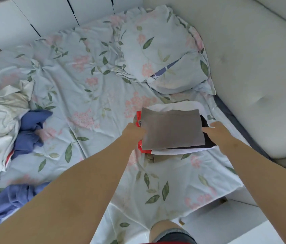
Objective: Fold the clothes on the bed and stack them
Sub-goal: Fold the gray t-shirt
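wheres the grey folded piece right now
In the head view, right of centre: the grey folded piece tops the stack of folded clothes, held at its side edges by the left hand and right hand, below the pillow.

The stack of folded clothes (172,131) lies on the bed (89,95), with the pillow (163,50) behind it, the heap of unfolded clothes (3,120) far left and the headboard (253,76) to the right.
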A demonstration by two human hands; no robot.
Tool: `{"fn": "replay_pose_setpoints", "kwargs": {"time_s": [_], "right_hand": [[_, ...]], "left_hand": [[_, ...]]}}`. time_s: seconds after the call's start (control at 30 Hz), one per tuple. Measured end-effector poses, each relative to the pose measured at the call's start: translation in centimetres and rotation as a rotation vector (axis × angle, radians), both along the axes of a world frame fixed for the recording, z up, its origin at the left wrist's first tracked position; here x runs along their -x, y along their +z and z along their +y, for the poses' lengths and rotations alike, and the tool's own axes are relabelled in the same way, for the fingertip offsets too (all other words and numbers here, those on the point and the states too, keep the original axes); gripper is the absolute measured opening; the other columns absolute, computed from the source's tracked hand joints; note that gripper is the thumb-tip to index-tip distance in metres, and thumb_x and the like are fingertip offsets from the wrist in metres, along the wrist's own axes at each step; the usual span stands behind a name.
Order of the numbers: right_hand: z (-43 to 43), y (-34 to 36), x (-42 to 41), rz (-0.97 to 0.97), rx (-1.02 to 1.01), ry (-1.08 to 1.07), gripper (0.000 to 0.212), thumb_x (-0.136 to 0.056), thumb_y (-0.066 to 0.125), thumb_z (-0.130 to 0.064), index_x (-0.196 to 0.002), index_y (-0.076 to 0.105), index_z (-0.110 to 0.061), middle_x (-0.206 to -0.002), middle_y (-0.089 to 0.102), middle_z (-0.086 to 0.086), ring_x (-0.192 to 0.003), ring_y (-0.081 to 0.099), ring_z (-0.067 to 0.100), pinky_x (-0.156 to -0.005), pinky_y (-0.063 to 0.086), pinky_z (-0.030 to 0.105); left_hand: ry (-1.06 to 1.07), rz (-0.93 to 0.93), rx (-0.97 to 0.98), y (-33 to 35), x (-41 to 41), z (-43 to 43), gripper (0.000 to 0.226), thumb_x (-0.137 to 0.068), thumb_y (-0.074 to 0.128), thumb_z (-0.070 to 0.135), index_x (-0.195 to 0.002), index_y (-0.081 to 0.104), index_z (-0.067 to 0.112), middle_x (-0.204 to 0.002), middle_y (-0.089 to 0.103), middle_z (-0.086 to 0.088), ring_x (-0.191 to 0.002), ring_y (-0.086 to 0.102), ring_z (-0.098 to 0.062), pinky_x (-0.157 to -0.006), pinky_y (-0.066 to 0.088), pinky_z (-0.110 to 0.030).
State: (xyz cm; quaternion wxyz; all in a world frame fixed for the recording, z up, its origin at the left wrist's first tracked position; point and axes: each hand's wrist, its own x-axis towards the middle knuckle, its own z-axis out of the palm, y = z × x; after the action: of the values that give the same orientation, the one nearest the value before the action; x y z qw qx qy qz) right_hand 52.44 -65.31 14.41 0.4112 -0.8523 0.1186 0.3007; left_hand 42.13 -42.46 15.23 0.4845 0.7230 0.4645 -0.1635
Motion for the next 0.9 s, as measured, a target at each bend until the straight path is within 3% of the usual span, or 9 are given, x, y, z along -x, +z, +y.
{"fn": "replay_pose_setpoints", "kwargs": {"time_s": [0.13,0.2,0.27,0.37,0.47,0.6,0.7,0.77,0.9], "right_hand": [[2.3,-0.2,2.5,0.012,0.130,0.173,0.049,-0.091,0.053,-0.018,-0.134,0.040,0.002,-0.128,0.051,0.023,-0.120,0.049,0.038,-0.102,0.039,0.047],[3.7,0.1,4.0,-0.003,0.166,0.275,0.048,-0.091,0.053,-0.022,-0.133,0.041,-0.002,-0.122,0.054,0.018,-0.113,0.052,0.035,-0.095,0.044,0.041],[5.5,0.4,5.6,-0.015,0.194,0.393,0.048,-0.093,0.051,-0.026,-0.136,0.038,-0.010,-0.124,0.051,0.011,-0.112,0.050,0.029,-0.089,0.042,0.034],[8.7,1.0,8.5,-0.077,0.225,0.527,0.048,-0.093,0.050,-0.028,-0.137,0.039,-0.013,-0.129,0.048,0.011,-0.115,0.049,0.030,-0.094,0.044,0.038],[12.7,1.7,12.5,-0.126,0.255,0.632,0.042,-0.094,0.049,-0.028,-0.132,0.044,-0.011,-0.125,0.051,0.011,-0.111,0.051,0.030,-0.092,0.046,0.039],[18.2,1.9,19.1,-0.174,0.224,0.746,0.029,-0.091,0.047,-0.027,-0.114,0.049,-0.009,-0.103,0.056,0.009,-0.088,0.054,0.027,-0.076,0.046,0.035],[22.5,1.9,25.0,-0.189,0.209,0.790,0.035,-0.091,0.050,-0.032,-0.120,0.048,-0.014,-0.118,0.054,0.009,-0.098,0.057,0.027,-0.080,0.047,0.034],[25.1,1.8,29.1,-0.166,0.183,0.821,0.037,-0.089,0.051,-0.028,-0.124,0.047,-0.016,-0.123,0.051,0.009,-0.107,0.055,0.030,-0.090,0.047,0.038],[28.9,1.7,36.9,-0.127,0.146,0.896,0.039,-0.090,0.050,-0.025,-0.127,0.046,-0.012,-0.119,0.050,0.010,-0.111,0.053,0.031,-0.091,0.045,0.037]], "left_hand": [[-0.266,0.056,-0.209,0.0,2.1,1.0,0.012,-0.091,0.050,0.020,-0.099,0.043,0.015,-0.080,0.049,-0.001,-0.077,0.054,-0.021,-0.068,0.043,-0.027],[-0.391,0.107,-0.322,0.1,3.7,1.6,0.026,-0.091,0.048,0.023,-0.116,0.045,0.015,-0.097,0.056,-0.004,-0.089,0.059,-0.023,-0.075,0.046,-0.031],[-0.470,0.137,-0.433,0.2,5.4,2.5,0.032,-0.092,0.046,0.025,-0.122,0.044,0.016,-0.104,0.058,-0.004,-0.092,0.060,-0.023,-0.075,0.046,-0.032],[-0.525,0.164,-0.515,0.3,8.7,4.3,0.032,-0.092,0.044,0.024,-0.123,0.044,0.017,-0.101,0.057,-0.003,-0.093,0.059,-0.023,-0.073,0.044,-0.031],[-0.519,0.183,-0.546,0.6,13.4,6.9,0.031,-0.094,0.042,0.026,-0.124,0.044,0.018,-0.103,0.055,-0.003,-0.092,0.056,-0.022,-0.071,0.040,-0.030],[-0.454,0.125,-0.533,0.9,21.3,11.2,0.030,-0.095,0.043,0.028,-0.124,0.045,0.020,-0.109,0.057,0.000,-0.097,0.055,-0.022,-0.077,0.042,-0.031],[-0.444,0.045,-0.485,1.3,28.3,14.7,0.029,-0.096,0.045,0.030,-0.123,0.046,0.022,-0.121,0.057,0.001,-0.110,0.053,-0.021,-0.086,0.042,-0.029],[-0.444,0.048,-0.497,1.5,32.8,16.9,0.021,-0.095,0.047,0.029,-0.115,0.049,0.023,-0.120,0.058,0.002,-0.107,0.055,-0.020,-0.081,0.041,-0.026],[-0.326,0.100,-0.529,2.1,41.3,19.8,0.025,-0.093,0.050,0.028,-0.116,0.056,0.020,-0.115,0.061,-0.002,-0.106,0.058,-0.022,-0.083,0.044,-0.028]]}}
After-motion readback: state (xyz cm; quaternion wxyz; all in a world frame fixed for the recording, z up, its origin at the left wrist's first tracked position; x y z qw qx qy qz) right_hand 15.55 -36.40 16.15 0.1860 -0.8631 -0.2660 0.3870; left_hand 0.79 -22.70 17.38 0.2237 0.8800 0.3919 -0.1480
